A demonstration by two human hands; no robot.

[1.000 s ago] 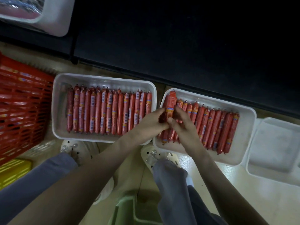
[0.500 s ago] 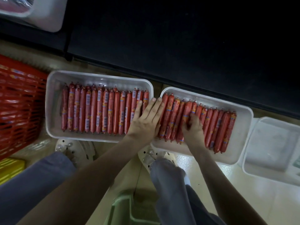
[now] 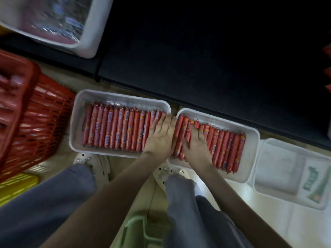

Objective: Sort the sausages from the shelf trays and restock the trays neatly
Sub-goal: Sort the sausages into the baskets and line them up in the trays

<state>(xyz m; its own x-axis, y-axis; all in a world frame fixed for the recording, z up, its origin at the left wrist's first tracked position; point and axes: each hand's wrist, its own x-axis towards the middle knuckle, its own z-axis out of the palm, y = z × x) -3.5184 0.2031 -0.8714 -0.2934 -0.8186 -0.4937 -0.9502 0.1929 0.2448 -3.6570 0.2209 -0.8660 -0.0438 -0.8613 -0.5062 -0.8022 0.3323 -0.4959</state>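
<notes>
Sausages (image 3: 121, 129), slick red tubes, rowed in 2 white floor trays, left tray (image 3: 77, 122) and right tray (image 3: 252, 158). Left hand (image 3: 160, 138) and right hand (image 3: 196, 144) lie flat on them, fingers straight and together, by the trays' shared edge. Looks like levelling; next: light sideways push to square the right row.

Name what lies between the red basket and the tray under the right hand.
Another white tray, full of sausages in a row, with the left hand flat on its right end. Head view.
</notes>
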